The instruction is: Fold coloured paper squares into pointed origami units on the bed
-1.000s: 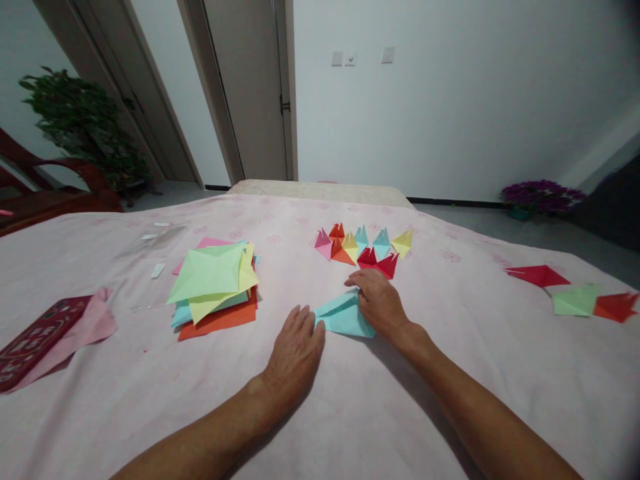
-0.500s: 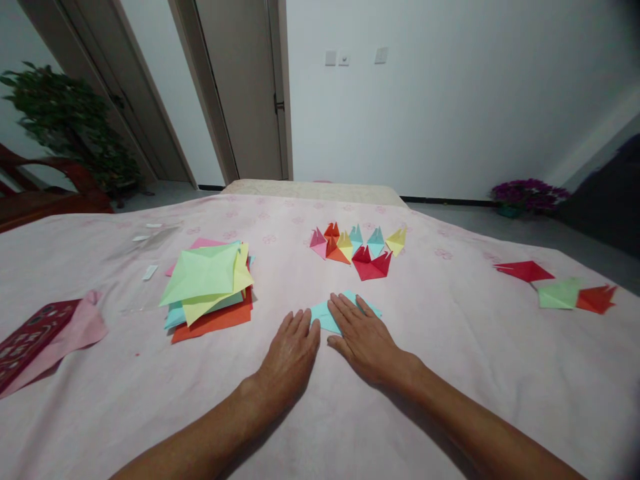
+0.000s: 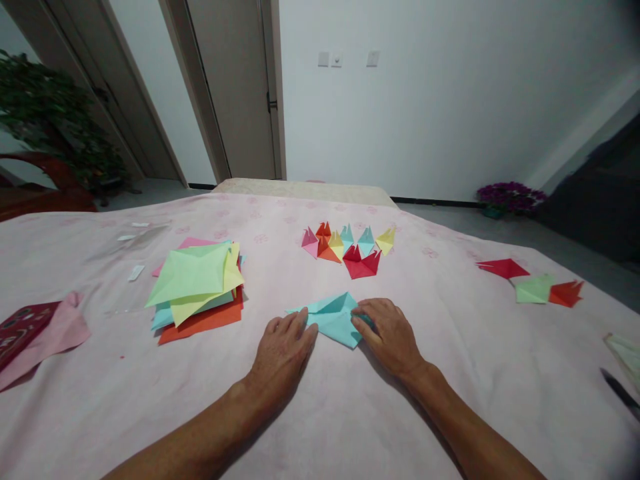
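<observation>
A light blue folded origami paper lies on the cloth between my hands, its upper flap partly raised. My left hand holds its left point, the fingers close together and the thumb near its lower edge. On the right corner, my right hand is closed with curled fingers gripping the paper; those fingers hide part of that corner. Just beyond stand several small folded paper cranes, among them a red crane and a yellow crane.
To the left sits a stack of coloured paper sheets. Farther left are a dark red packet and pink paper. On the right lie a red folded piece, a green one, an orange one and a dark pen-like object.
My right hand has gone from lying flat over the blue paper to gripping its right corner. The paper now shows more, with a flap lifted. The view has turned slightly right.
</observation>
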The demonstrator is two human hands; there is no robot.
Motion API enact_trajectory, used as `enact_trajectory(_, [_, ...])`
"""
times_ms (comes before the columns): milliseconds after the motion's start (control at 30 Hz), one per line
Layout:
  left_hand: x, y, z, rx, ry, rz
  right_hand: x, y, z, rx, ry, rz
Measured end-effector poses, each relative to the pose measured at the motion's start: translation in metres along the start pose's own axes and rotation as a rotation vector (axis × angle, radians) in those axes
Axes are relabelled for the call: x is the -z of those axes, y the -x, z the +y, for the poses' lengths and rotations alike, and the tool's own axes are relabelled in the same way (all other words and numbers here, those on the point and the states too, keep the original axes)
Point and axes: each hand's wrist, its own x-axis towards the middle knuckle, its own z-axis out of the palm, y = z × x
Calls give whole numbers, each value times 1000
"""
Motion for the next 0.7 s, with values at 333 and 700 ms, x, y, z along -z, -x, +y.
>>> enact_trajectory(333, [1, -2, -5, -65, 380, 196, 3, 13, -23, 289, 43, 29])
enact_trajectory(700, [1, -10, -22, -37, 891, 283, -1, 11, -8, 420, -60, 23])
